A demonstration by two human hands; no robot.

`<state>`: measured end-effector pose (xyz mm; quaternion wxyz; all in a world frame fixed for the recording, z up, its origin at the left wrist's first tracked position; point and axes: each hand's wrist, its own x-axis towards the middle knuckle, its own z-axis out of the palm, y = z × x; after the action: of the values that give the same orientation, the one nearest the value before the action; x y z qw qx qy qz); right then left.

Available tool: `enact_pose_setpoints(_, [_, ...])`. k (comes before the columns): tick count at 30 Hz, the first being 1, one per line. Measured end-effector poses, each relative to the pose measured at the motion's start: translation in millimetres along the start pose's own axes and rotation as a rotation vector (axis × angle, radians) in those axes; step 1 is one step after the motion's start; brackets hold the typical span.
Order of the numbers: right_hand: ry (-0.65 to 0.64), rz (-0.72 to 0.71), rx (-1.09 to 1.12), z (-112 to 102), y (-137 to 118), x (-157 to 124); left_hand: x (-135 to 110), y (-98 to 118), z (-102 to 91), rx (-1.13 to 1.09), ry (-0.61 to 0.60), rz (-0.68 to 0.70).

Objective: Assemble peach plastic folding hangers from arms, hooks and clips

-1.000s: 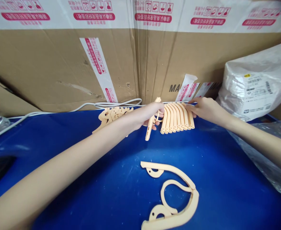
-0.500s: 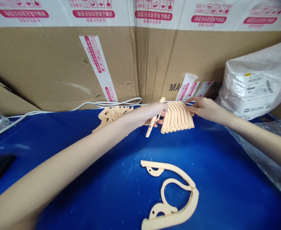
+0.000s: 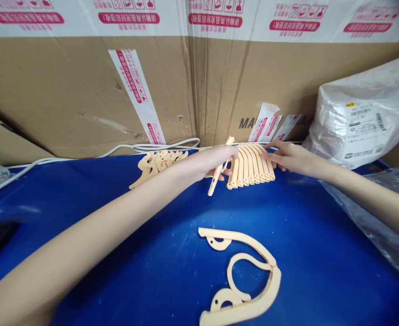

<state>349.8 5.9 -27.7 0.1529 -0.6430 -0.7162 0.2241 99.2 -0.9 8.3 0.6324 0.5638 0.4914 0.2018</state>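
My left hand (image 3: 216, 160) is closed around a beige folding-hanger arm (image 3: 214, 182), which tilts up and away; part of the grip is hidden behind my wrist. Just right of it, a row of several matching curved hanger arms (image 3: 251, 170) lies side by side. My right hand (image 3: 287, 157) is at the right end of this row, its fingers stretched out and touching the last pieces. Nearer to me lies a beige folding hanger (image 3: 258, 244) on its side, with its curved hook turned inward between the two arms.
Beyond my left forearm is a pile of flat curved beige pieces (image 3: 158, 162). White cable (image 3: 117, 148) runs along the back of the blue table surface (image 3: 145, 262). Cardboard boxes (image 3: 84, 90) stand behind it, with a wrapped white parcel (image 3: 365, 113) and clear plastic (image 3: 372, 213) at right.
My right hand has shifted very slightly at the end of the row. My left hand and the hanger arm in it stay nearly still; the view moves a little.
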Motion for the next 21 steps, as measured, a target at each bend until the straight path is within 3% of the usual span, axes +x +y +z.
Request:
enact_pose_setpoints(6, [-0.046, -0.038, -0.055, -3, -2, -8, -27, 4, 0.8, 0.035, -0.018, 0.005])
enact_pose_setpoints(9, [0.073, -0.054, -0.347, -2, -14, -17, -37, 6, 4.7, 0.085, -0.026, 0.003])
enact_pose_setpoints(11, [0.223, -0.077, -0.581, 0, -29, -27, -39, 6, 5.8, 0.078, -0.002, 0.029])
enact_pose_setpoints(14, [0.238, -0.263, -0.644, 9, -54, -46, -37, 5, 1.4, -0.031, 0.043, 0.072])
enact_pose_setpoints(17, [0.239, -0.425, -0.675, 21, -72, -56, -37, 2, -9.0, -0.167, -0.016, 0.076])
enact_pose_setpoints(21, [0.235, -0.471, -0.691, 32, -78, -52, -44, -4, -22.3, -0.332, -0.062, 0.022])
